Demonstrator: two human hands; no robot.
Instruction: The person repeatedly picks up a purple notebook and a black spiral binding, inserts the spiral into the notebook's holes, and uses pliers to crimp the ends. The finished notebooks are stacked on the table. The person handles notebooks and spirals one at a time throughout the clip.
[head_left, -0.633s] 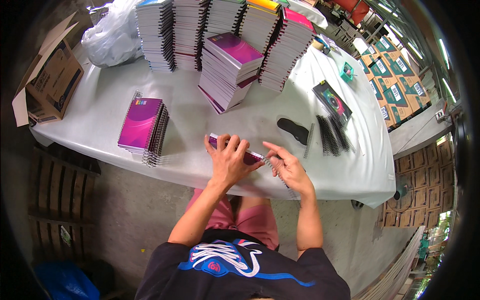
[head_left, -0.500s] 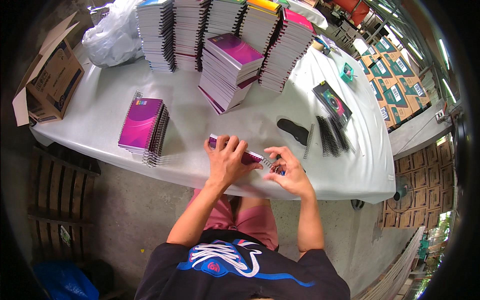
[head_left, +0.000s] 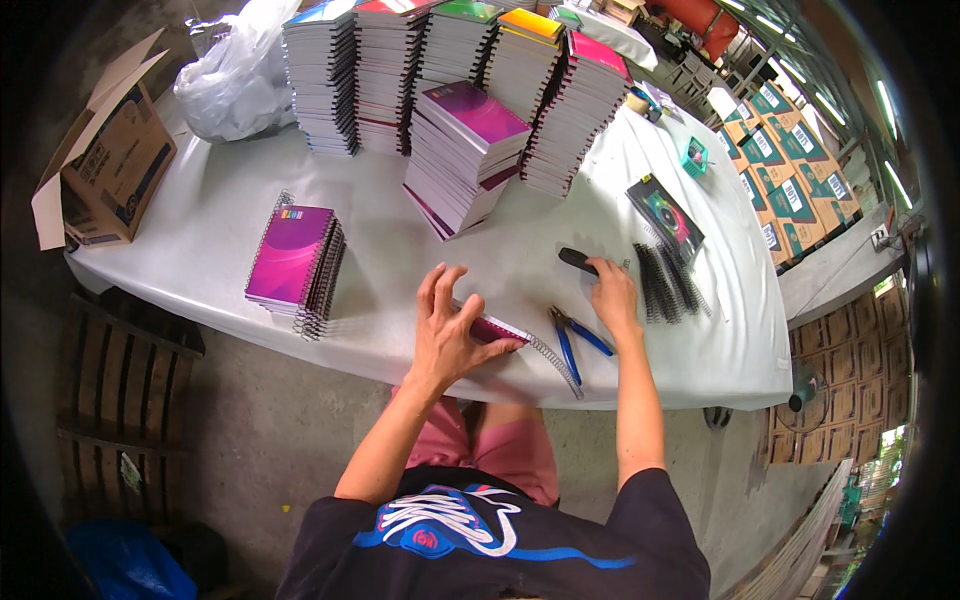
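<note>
My left hand (head_left: 450,330) grips a purple notebook (head_left: 500,329) on edge near the table's front, thumb on the near side and some fingers raised. From the notebook's right end trails a loose wire coil (head_left: 556,361), reaching the table edge. My right hand (head_left: 613,292) has its fingertips closed on the end of a black oblong object (head_left: 578,261) whose kind I cannot make out; it looks tilted. Between my hands lie blue-handled pliers (head_left: 570,342), their jaws pointing away from me.
A stack of coil-bound purple notebooks (head_left: 292,255) sits at left, a stack of loose purple-covered books (head_left: 465,150) at centre. Taller notebook stacks (head_left: 450,60) stand behind. Black coils (head_left: 665,280) and a black booklet (head_left: 665,215) lie at right; an open carton (head_left: 120,165) stands far left.
My right hand has left the coil and moved right and away from me to the black object, which has tilted. The pliers now lie on the table. My left hand keeps the notebook.
</note>
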